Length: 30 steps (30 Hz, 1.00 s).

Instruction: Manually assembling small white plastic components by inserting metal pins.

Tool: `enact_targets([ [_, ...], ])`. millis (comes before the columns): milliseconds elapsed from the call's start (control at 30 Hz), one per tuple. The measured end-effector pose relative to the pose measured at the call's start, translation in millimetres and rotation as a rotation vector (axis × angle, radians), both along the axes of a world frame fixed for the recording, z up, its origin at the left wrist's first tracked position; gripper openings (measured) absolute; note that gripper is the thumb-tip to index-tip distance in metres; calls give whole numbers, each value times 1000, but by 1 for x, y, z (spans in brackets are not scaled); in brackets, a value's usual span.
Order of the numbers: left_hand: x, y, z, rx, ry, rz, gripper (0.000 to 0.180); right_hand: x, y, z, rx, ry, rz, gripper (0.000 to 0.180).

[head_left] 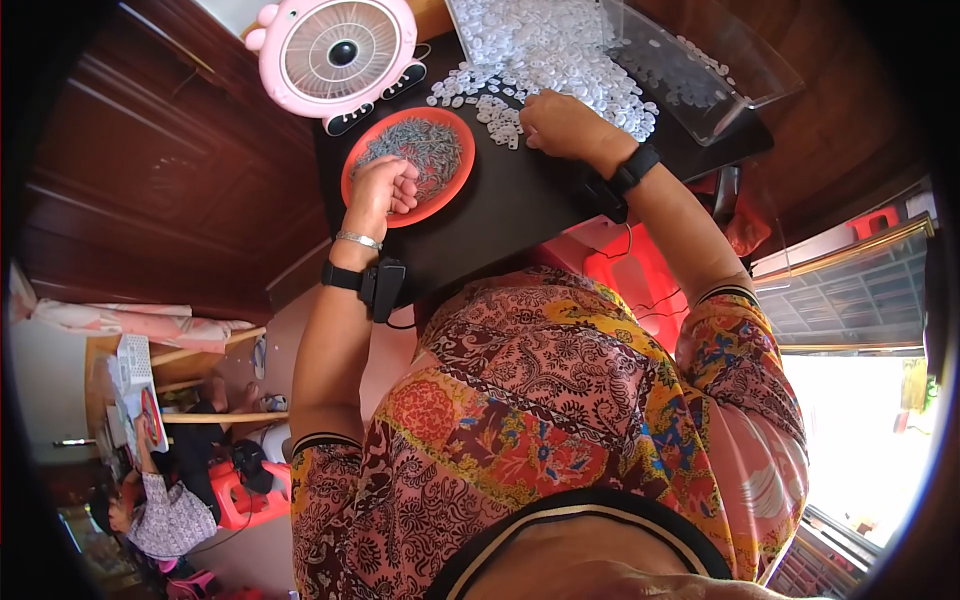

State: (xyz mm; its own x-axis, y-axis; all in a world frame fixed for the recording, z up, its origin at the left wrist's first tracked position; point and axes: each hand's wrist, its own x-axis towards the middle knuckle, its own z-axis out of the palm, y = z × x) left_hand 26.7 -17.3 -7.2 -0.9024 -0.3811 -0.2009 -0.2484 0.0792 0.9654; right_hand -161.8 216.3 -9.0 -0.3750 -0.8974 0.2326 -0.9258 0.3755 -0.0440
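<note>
My left hand [384, 190] is over the near left rim of a round orange bowl [466, 172], its fingers curled in. Whatever they may hold is hidden. Many small, thin grey pieces [432, 146] fill the bowl, too small to name. My right hand [560, 122] is at the near edge of a heap of small white, flat plastic pieces [560, 50]. Its fingers are bent together and point down at the table, and I cannot make out anything between them. A few white pieces [500, 122] lie loose just left of that hand.
A pink fan [343, 52] stands beyond the bowl on the black table [470, 240]. At the far right a clear plastic box [715, 110] with white pieces lies beside the heap. A red stool [640, 285] is under the table's right side. Another person [170, 515] sits far left.
</note>
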Motion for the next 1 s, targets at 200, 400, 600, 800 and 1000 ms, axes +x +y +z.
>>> enact_targets([
  [200, -12, 7, 11, 142, 281, 116, 22, 7, -3, 1, -21, -63, 9, 15],
  [400, -23, 18, 20, 122, 497, 170, 18, 8, -1, -4, -85, -109, 0, 14],
  [600, -16, 52, 24, 14, 244, -82, 20, 39, -19, 27, -556, -977, 121, 14],
  [800, -9, 56, 16, 110, 341, -120, 19, 67, -38, 39, -594, -1083, 283, 12],
  [1000, 1, 46, 16, 204, 367, -76, 17, 78, -47, 36, -601, -1051, 280, 14],
])
